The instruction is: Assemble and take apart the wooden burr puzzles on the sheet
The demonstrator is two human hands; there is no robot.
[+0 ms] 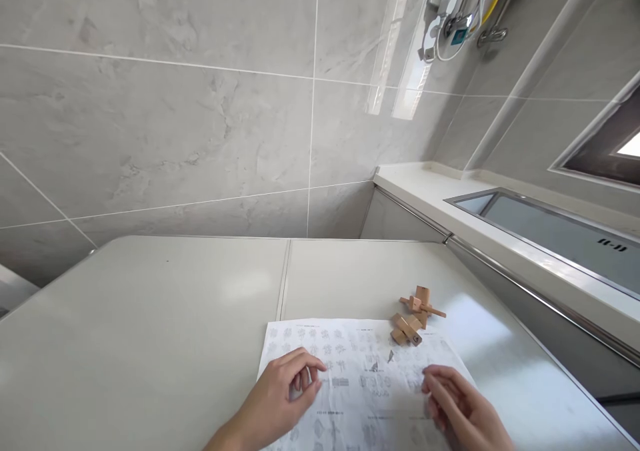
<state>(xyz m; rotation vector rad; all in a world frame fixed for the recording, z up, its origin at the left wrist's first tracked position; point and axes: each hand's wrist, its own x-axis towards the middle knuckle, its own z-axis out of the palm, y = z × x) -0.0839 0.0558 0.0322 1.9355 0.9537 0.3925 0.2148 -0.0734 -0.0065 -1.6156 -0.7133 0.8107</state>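
Observation:
A printed sheet of paper [350, 398] with rows of small diagrams lies on the white table. My left hand [290, 391] rests over its left side, fingers loosely curled, thumb and index finger apart, with nothing between them. Over the right side of the paper is my right hand [463, 404], its fingers bent and slightly apart, and no object shows in it. Beyond the hands, a small cluster of wooden puzzle pieces [406, 331] sits on the sheet's far right edge. Just behind it, more crossed wooden pieces [423, 304] lie on the table. Neither hand touches the wood.
The white table [150, 344] has a seam across it and reaches a grey tiled wall [200, 138]. To the right stands a counter [415, 181] with a covered sink [550, 231]. Sockets, cables and pipes [460, 24] hang on the wall at upper right.

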